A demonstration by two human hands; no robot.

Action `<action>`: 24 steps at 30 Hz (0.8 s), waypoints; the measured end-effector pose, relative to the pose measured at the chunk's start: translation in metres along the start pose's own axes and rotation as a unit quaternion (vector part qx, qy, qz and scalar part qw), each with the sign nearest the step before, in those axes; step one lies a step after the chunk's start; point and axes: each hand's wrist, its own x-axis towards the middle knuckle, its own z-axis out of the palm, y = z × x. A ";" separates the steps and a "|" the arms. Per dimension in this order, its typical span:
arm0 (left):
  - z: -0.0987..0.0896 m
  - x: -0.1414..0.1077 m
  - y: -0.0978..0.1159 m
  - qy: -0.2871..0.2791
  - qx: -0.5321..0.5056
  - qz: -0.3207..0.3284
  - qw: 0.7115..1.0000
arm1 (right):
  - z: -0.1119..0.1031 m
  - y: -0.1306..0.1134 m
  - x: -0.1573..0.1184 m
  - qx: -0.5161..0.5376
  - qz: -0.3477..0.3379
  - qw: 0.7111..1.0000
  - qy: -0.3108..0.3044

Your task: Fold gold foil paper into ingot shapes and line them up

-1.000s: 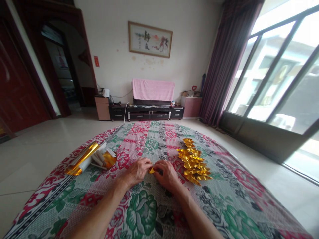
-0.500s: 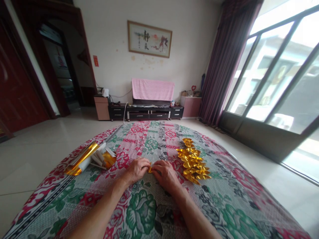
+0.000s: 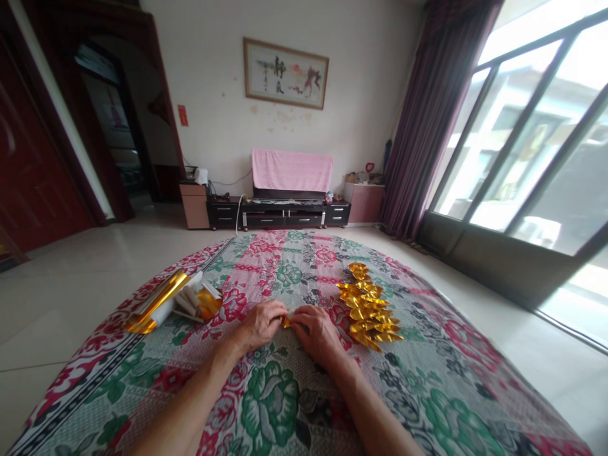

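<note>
A small piece of gold foil paper [image 3: 285,322] is pinched between my two hands, low over the middle of the cloth. My left hand [image 3: 263,323] grips its left side with thumb and fingers together. On the other side, my right hand [image 3: 312,329] has its fingers closed on the foil too, and covers much of it. Folded gold foil pieces [image 3: 369,310], boat-like with pointed ends, stand in rows just right of my right hand. Left of my hands lie gold foil sheets [image 3: 159,304], partly rolled, with white backs showing.
A flowered cloth [image 3: 270,402] in red, green and grey covers the round table. Beyond it, across the tiled floor, stands a low black cabinet [image 3: 270,221] below a pink cloth [image 3: 292,170]. Large windows [image 3: 513,139] are on the right.
My hands stay in almost the same place, still pinching the foil. The foil between the fingers has shifted slightly, with a little more of it showing. The other pieces have not moved.
</note>
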 end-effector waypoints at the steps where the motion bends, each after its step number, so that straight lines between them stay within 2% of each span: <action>1: 0.000 0.000 0.000 -0.002 0.002 -0.001 1.000 | 0.000 0.000 0.000 0.000 0.000 1.000 0.003; 6: -0.001 0.000 0.000 -0.025 0.030 -0.005 0.999 | 0.001 0.001 0.002 0.013 0.003 1.000 0.013; 16: -0.007 0.001 0.017 -0.037 0.070 0.020 0.997 | 0.001 0.000 0.002 0.025 0.000 1.000 0.017; 20: -0.004 0.001 0.015 -0.018 0.061 0.003 0.998 | 0.004 0.002 0.001 0.019 0.003 1.000 0.021; 24: -0.003 0.000 0.013 -0.029 0.068 -0.005 0.997 | 0.005 0.002 0.001 0.015 0.005 1.000 0.024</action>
